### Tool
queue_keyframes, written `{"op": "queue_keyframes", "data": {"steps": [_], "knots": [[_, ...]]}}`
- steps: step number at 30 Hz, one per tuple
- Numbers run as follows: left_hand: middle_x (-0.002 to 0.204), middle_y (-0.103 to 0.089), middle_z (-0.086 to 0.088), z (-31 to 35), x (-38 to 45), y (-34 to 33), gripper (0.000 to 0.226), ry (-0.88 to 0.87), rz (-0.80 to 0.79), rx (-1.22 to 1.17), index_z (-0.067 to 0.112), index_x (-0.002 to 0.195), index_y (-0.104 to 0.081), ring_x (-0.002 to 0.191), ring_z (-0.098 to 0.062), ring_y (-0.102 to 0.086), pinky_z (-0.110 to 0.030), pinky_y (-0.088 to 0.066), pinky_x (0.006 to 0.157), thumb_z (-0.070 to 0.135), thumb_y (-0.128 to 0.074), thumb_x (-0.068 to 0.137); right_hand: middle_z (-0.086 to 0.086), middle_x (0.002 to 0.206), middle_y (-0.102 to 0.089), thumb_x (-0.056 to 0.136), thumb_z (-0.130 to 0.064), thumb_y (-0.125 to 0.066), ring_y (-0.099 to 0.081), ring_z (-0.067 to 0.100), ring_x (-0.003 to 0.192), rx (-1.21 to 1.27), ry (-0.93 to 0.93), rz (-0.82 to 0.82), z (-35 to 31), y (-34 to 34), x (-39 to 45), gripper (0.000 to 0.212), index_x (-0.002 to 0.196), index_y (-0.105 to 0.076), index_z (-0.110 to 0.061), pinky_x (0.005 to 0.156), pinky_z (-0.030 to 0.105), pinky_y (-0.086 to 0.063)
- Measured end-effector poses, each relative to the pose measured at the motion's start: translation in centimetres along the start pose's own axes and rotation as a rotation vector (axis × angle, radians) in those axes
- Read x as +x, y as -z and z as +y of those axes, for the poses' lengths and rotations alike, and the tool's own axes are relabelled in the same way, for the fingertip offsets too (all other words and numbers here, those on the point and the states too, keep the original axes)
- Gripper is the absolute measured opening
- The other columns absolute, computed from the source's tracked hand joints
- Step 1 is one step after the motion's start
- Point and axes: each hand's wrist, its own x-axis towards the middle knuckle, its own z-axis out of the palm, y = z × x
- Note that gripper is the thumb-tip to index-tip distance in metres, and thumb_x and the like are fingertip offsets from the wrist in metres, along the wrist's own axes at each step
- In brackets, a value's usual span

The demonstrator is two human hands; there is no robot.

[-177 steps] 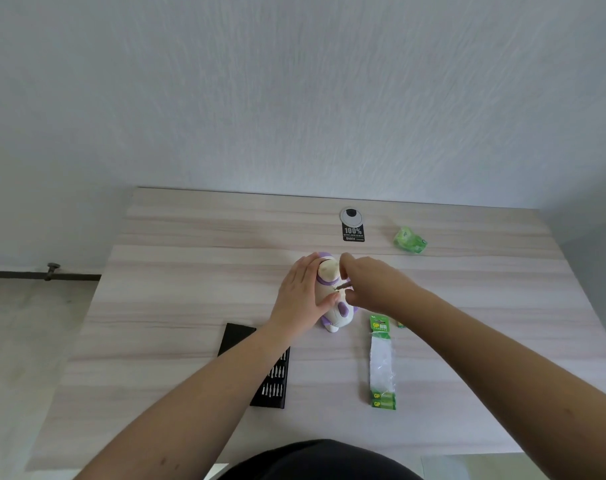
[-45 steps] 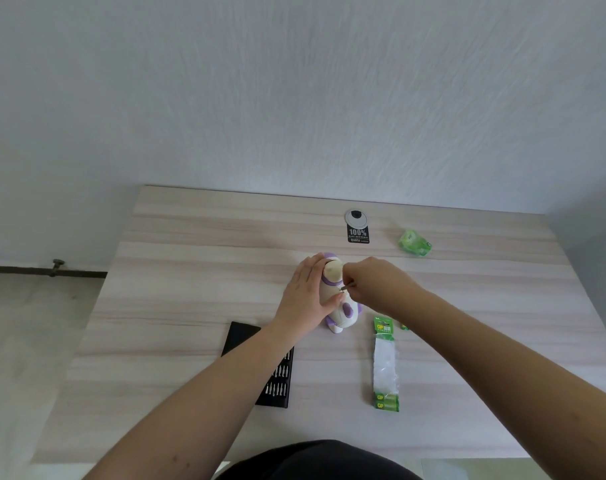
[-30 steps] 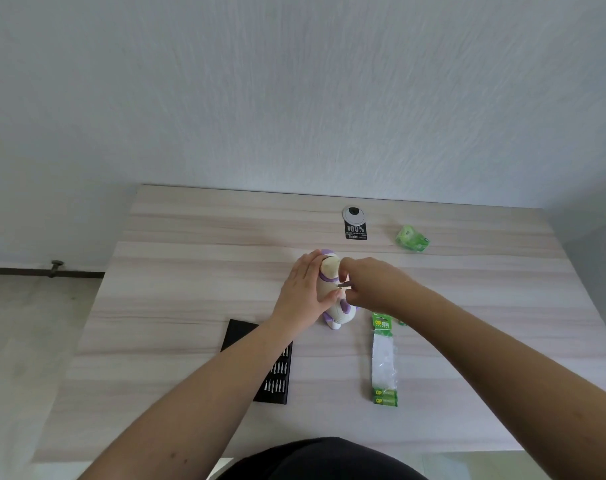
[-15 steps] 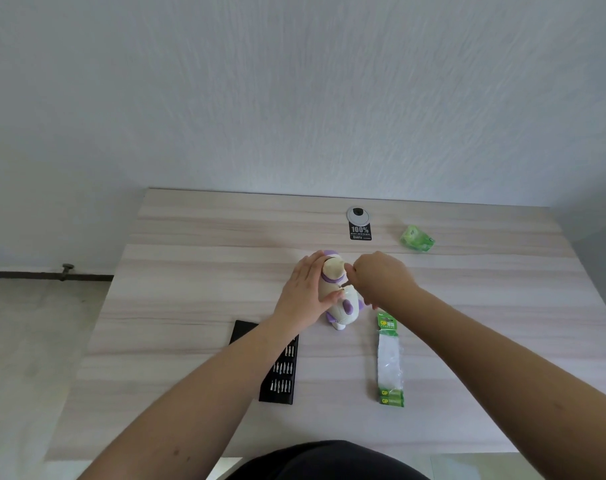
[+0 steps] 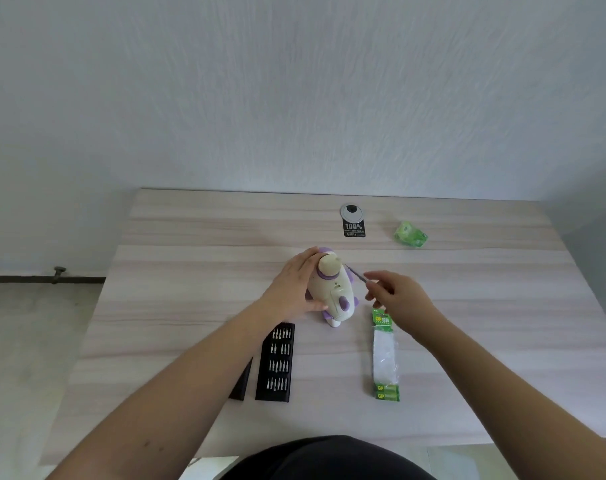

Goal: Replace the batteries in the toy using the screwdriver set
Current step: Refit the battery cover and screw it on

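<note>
Cream-and-purple toy at mid-table, lying tilted with its underside turned toward the near edge, presumably to expose the battery door. Left hand wrapped around its left flank, clamped to stop any rolling. Right hand just right of the toy, fingers pinched on a thin screwdriver, tip clear of the body and angled up and left. Black bit tray open on the near left, within easy reach for swapping tips. Green battery pack laid lengthwise near right, ready for the refill. Crumpled green wrapper pushed far right, out of the way. Probably between screw turns; door apparently not yet off.
</note>
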Motion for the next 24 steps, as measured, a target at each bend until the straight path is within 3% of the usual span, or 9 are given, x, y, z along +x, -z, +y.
{"op": "queue_keyframes", "data": {"steps": [5,9,12,16,19,24], "knots": [[0.147,-0.034,0.004,-0.3,0.9,1.1,0.105,-0.053,0.004,0.12,0.026,0.144,-0.036,0.13,-0.023,-0.04,-0.04,-0.038,0.106,0.043,-0.087,0.054,-0.005,0.07,-0.051,0.097,-0.026,-0.051,-0.047,0.012,0.063,0.039,-0.067,-0.018,2.1,-2.4,-1.1,0.013,0.101,-0.062,-0.022,0.061,0.026,-0.04],[0.151,-0.031,-0.002,0.0,2.0,1.7,0.104,-0.077,-0.01,0.131,0.024,0.147,-0.031,0.138,-0.022,-0.032,-0.039,-0.035,0.11,0.033,-0.086,0.059,-0.008,0.059,-0.036,0.088,-0.037,-0.064,-0.035,0.007,0.053,0.003,0.006,-0.002,3.3,-4.4,-1.2,0.02,0.104,-0.057,-0.026,0.052,0.022,-0.03],[0.158,-0.022,-0.002,0.1,2.6,1.7,0.101,-0.078,-0.09,0.121,0.021,0.148,-0.03,0.145,-0.019,-0.02,-0.036,-0.028,0.116,0.028,-0.086,0.065,-0.007,0.061,-0.038,0.087,-0.039,-0.065,-0.037,0.008,0.055,0.064,-0.008,0.038,3.5,-5.3,-0.8,0.025,0.106,-0.055,-0.026,0.053,0.022,-0.032],[0.152,-0.03,0.001,-0.1,2.5,1.2,0.102,-0.058,-0.08,0.032,0.02,0.144,-0.038,0.137,-0.017,-0.038,-0.036,-0.039,0.108,0.036,-0.09,0.057,-0.008,0.064,-0.044,0.086,-0.034,-0.069,-0.043,0.009,0.058,0.057,0.005,0.068,3.2,-5.9,0.2,0.029,0.103,-0.049,-0.021,0.052,0.022,-0.033],[0.149,-0.033,0.003,-0.3,2.4,1.2,0.102,-0.067,-0.06,0.019,0.021,0.142,-0.04,0.133,-0.016,-0.042,-0.034,-0.041,0.106,0.039,-0.091,0.055,-0.006,0.072,-0.05,0.085,-0.03,-0.071,-0.052,0.012,0.066,0.078,0.0,0.069,3.1,-6.1,0.9,0.036,0.108,-0.045,-0.019,0.055,0.021,-0.038],[0.151,-0.031,0.004,0.1,2.4,1.2,0.102,-0.046,-0.053,0.02,0.021,0.143,-0.039,0.134,-0.015,-0.04,-0.033,-0.041,0.106,0.035,-0.091,0.056,-0.009,0.095,-0.065,0.084,-0.031,-0.071,-0.062,0.009,0.089,0.187,0.015,0.049,4.1,-6.4,1.5,0.051,0.128,-0.046,-0.032,0.074,0.025,-0.049]]}}
